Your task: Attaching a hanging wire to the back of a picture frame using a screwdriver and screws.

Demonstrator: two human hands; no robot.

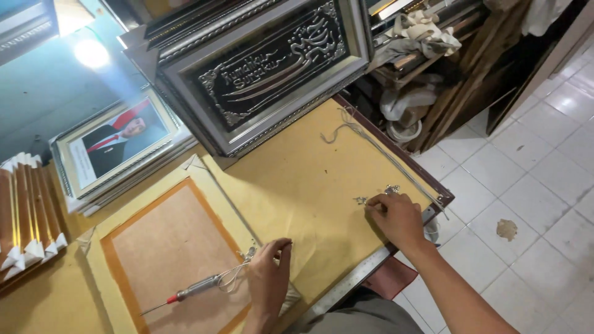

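My left hand [270, 271] rests on the edge of a picture frame [167, 241] that lies face down, its brown backing board edged with yellow paper. The hand's fingers are on a small metal hanger [249, 252] with a loop of wire [232, 276]. A screwdriver [185, 292] with a metal handle and red tip lies on the backing just left of the hand. My right hand [399, 218] is fisted near the table's right edge, its fingertips at small metal fittings [376, 195] on the yellow paper. What it holds is hidden.
A silver-framed dark embossed plaque [272, 68] leans at the back. A framed portrait [114, 145] lies on a stack at left, with mouldings [28, 210] at far left. A long wire [377, 148] and a metal ruler [346, 281] lie on the table. White tiled floor [532, 185] is at right.
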